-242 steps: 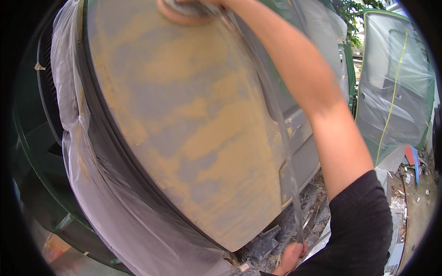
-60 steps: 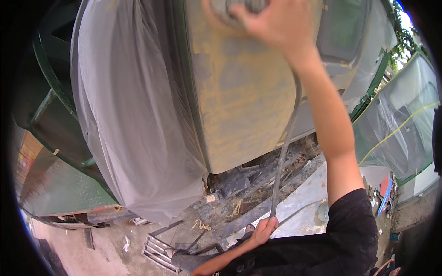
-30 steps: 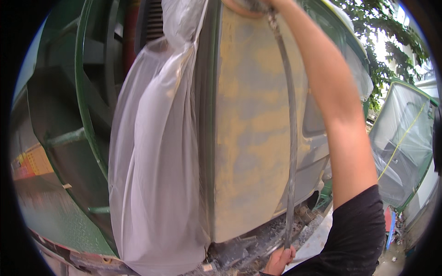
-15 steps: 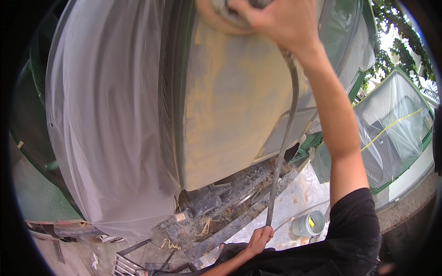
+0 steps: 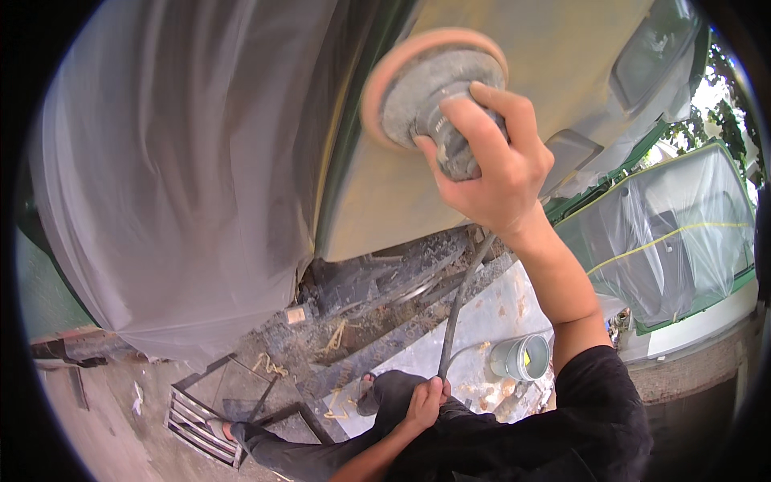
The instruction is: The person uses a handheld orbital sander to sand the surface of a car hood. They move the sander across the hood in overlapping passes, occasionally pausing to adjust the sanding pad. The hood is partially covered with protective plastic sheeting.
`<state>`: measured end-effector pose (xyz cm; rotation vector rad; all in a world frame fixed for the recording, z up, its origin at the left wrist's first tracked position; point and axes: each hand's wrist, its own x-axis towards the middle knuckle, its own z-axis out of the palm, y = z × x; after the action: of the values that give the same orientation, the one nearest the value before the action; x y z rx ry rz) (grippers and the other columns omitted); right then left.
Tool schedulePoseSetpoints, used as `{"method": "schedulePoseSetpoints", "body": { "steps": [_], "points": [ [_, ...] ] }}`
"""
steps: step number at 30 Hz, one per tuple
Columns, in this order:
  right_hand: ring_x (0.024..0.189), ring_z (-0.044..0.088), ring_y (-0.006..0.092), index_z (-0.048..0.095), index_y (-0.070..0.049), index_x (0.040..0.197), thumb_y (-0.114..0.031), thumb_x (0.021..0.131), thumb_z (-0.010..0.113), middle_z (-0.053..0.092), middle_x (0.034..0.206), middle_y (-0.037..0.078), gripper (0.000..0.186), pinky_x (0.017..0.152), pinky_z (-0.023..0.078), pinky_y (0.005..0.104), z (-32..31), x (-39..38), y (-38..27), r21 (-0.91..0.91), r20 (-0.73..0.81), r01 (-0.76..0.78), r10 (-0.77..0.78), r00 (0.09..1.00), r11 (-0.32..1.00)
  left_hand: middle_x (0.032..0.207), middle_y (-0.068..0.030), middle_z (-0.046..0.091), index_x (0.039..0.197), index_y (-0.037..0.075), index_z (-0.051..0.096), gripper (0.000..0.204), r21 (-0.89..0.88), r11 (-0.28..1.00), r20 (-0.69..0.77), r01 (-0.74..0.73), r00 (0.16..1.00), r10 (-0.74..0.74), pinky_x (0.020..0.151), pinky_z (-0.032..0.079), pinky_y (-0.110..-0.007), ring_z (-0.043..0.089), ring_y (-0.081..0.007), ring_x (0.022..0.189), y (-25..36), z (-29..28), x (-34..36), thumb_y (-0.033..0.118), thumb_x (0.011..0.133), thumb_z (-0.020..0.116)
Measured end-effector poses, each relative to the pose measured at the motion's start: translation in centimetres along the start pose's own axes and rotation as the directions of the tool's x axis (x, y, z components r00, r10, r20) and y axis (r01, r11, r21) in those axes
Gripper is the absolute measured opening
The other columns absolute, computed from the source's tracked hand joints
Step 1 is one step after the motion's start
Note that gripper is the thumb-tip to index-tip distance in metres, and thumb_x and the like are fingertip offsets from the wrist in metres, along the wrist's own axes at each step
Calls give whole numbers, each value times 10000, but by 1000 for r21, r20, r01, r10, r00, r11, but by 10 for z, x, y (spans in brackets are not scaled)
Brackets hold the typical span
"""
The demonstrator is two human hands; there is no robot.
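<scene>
My right hand [image 5: 510, 173] wraps its fingers round the grey body of a dusty round sander [image 5: 438, 88] with an orange-edged pad. The sander is against or close to a large panel [image 5: 393, 209] with yellowish and grey patches; contact is hard to tell. A dark hose [image 5: 455, 317] hangs down from below my right hand. Lower down, at my waist, my left hand [image 5: 426, 403] is closed round this hose. Left of the panel, past a dark green edge [image 5: 336, 173], hangs translucent plastic sheeting [image 5: 177, 169].
A grey bucket [image 5: 504, 359] with something yellow inside stands on a pale, stained sheet [image 5: 474, 321]. Debris [image 5: 341, 321] lies beneath the panel. One foot is at a slatted metal frame [image 5: 181, 430]. At right stands a plastic-wrapped green panel [image 5: 691, 249].
My right hand and the sander have come down and nearer along the panel, toward its lower left part. My view has shifted, and more of my legs shows. The left hand keeps the hose.
</scene>
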<state>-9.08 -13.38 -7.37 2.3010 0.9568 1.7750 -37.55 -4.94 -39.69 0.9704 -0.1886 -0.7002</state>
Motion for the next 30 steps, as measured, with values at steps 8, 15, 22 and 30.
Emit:
{"method": "schedulePoseSetpoints", "body": {
  "steps": [8,15,22,30],
  "points": [
    [674,631,241,757,-204,1017,-149,620,891,674,1136,125,423,564,540,335,34,-140,-59,7,45,-18,18,999,1000,604,22,433,803,22,577,671,-53,997,-47,56,997,-59,519,323,-286,417,-84,550,-44,-46,-20,513,1141,269],
    [651,594,229,749,-202,1001,-157,643,908,635,1234,142,395,536,494,327,67,-252,-114,14,63,-83,82,995,996,613,1,450,898,24,570,746,-126,985,-54,114,991,-121,498,337,-276,416,-96,524,-75,-87,-41,654,1100,225],
    [834,675,292,704,-218,1004,-177,632,940,627,1194,136,442,647,583,356,97,-334,-173,28,74,-204,201,977,979,610,3,461,1003,16,585,719,-277,952,-136,133,975,-175,536,405,-284,452,-107,537,-98,-121,-53,632,1109,231],
    [898,684,325,701,-122,1044,-207,636,966,640,1159,155,493,689,582,384,47,-173,-83,-53,-58,-257,254,965,965,678,-36,532,1081,-7,589,775,-120,983,8,138,990,-139,663,479,-315,536,-142,634,-79,-115,-64,673,1087,217]
  ]
}}
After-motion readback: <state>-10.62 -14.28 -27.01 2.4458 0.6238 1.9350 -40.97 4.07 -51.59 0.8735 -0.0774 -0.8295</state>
